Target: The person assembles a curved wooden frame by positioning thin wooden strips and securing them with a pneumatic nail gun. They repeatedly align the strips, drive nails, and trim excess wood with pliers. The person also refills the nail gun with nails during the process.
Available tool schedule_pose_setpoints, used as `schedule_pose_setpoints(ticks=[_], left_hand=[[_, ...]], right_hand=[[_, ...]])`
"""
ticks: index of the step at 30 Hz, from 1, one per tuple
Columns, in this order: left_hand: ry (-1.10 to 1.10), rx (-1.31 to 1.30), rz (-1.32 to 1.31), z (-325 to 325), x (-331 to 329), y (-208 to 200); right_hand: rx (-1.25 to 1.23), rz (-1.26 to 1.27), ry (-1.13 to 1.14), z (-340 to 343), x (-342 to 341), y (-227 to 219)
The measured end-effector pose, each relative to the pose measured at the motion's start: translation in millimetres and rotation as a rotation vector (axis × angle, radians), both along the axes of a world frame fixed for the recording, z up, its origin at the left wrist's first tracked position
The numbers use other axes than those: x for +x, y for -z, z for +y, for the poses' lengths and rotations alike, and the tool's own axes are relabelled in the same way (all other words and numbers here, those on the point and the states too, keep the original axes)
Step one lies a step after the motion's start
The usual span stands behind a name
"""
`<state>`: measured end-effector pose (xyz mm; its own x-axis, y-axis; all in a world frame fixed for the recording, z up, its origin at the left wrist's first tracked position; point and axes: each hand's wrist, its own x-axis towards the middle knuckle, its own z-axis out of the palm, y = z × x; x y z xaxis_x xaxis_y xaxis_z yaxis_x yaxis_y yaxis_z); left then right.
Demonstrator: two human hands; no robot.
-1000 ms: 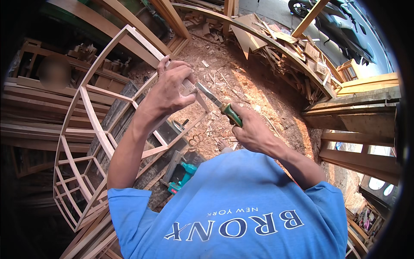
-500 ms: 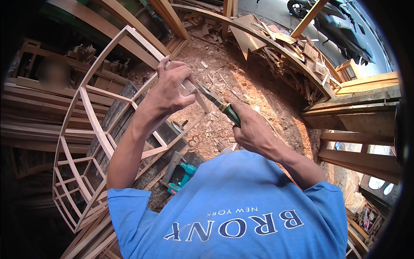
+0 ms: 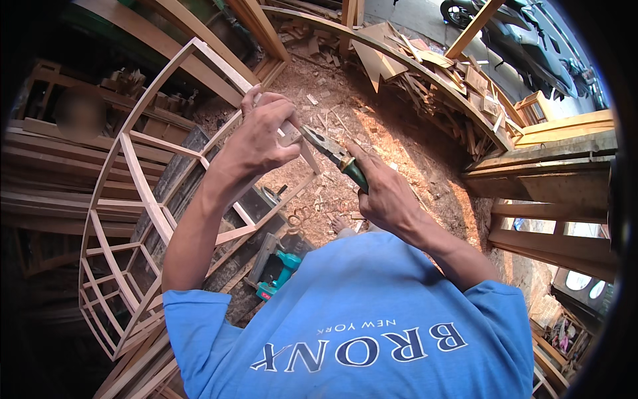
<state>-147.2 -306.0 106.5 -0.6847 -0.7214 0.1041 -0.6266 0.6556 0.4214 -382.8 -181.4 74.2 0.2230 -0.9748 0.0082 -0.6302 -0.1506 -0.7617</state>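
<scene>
My left hand (image 3: pixel 262 136) grips a corner of a curved, unpainted wooden lattice frame (image 3: pixel 141 179), its fingers wrapped over the top end. The frame rises on the left side and reaches under my left forearm. Pliers with green handles (image 3: pixel 354 174) are in my right hand (image 3: pixel 389 193), closed around the grips with the index finger laid along them. The metal jaws point up and left, with their tip right at the pale wood by my left fingers. Whether the jaws bite on anything there is too small to tell.
A teal power tool (image 3: pixel 287 266) lies on the dark bench below the frame. Wood shavings (image 3: pixel 399 153) cover the floor. Offcuts (image 3: pixel 425 86) are heaped behind a curved wooden rail at the back. Stacked boards (image 3: pixel 80 166) fill the left; a motorcycle (image 3: pixel 531 46) stands far right.
The pliers have turned slightly, and more of the flat of their jaws shows. Both hands keep their holds, with the frame almost unmoved.
</scene>
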Motion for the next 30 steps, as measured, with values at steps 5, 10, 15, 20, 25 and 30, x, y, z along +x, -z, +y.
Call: schedule_pose_setpoints(ticks=[5,10,15,20,25,30], left_hand=[[0.011,-0.047,0.043,-0.2,0.1,2.6],[0.023,-0.022,0.029,-0.9,-0.1,3.1],[0.0,0.013,0.002,-2.0,0.6,2.1],[0.012,-0.009,-0.008,-2.3,0.1,1.1],[-0.008,0.007,0.004,-0.4,-0.9,0.9],[0.04,0.0,-0.053,0.7,0.7,-1.9]], right_hand=[[0.811,-0.564,-0.057,-6.3,-7.7,-6.0],[0.037,0.013,-0.029,-1.4,2.1,1.9],[0.426,-0.309,-0.038,-4.1,-5.2,6.9],[0.587,-0.466,-0.061,-5.2,-6.1,4.7],[-0.018,0.066,-0.012,-0.1,-0.1,24.1],[0.557,-0.543,0.214,-2.2,-28.5,80.9]])
